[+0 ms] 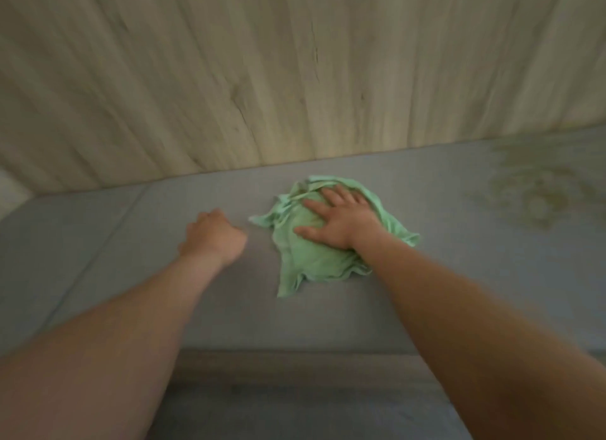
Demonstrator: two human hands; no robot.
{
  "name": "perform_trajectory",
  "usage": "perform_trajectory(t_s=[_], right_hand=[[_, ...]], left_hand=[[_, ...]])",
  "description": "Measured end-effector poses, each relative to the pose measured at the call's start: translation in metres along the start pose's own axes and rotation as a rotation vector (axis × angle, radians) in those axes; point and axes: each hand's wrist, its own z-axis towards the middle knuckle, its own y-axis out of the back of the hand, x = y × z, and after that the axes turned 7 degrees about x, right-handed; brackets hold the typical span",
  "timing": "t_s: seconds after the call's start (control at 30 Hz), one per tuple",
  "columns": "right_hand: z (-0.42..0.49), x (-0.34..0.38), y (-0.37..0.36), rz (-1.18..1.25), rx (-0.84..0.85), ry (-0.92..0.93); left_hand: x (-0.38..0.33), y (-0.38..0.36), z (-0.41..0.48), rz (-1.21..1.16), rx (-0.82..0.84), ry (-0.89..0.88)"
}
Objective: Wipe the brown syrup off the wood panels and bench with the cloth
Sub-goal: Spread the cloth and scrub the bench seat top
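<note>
Bench (459, 275) — grey, wood panels (295, 62) behind

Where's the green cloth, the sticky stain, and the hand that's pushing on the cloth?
Cloth (314, 262): head view, lower folds.
Stain (537, 183): head view, middle of the brownish smear.
Right hand (341, 220): head view, back of the hand.
</note>
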Motion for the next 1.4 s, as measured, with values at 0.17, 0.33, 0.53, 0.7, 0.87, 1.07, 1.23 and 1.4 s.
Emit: perform_trajectory(t_s=[0.17, 0.33, 0.53, 0.7, 0.87, 1.07, 1.23, 1.4], right_hand=[[-0.065, -0.06, 0.0, -0.034, 0.006, -0.101], [-0.156, -0.114, -0.008, -0.153, 0.033, 0.275], [-0.206, -0.231, 0.005, -0.071, -0.049, -0.168], [-0.204, -0.285, 0.021, 0.13, -0.088, -0.703], [-0.135, -0.241, 0.025, 0.101, -0.088, -0.685], [-0.08, -0.252, 0.036, 0.006, -0.003, -0.198], [-0.038, -0.249, 0.046, 0.036, -0.059, -0.336], [-0.054, -0.32, 0.066, 0.061, -0.045, -0.41]], left_hand=[[-0.058, -0.031, -0.04, 0.055, 0.113, -0.138], [-0.155, -0.047, -0.072, 0.135, 0.171, -0.347], [-0.257, -0.086, -0.094, 0.193, 0.222, -0.533], [-0.285, -0.116, -0.088, 0.214, 0.19, -0.581], [-0.281, -0.13, -0.066, 0.257, 0.175, -0.505], [-0.277, -0.151, -0.047, 0.268, 0.106, -0.543], [-0.274, -0.156, -0.045, 0.265, 0.093, -0.537], [-0.273, -0.164, -0.043, 0.26, 0.03, -0.55]])
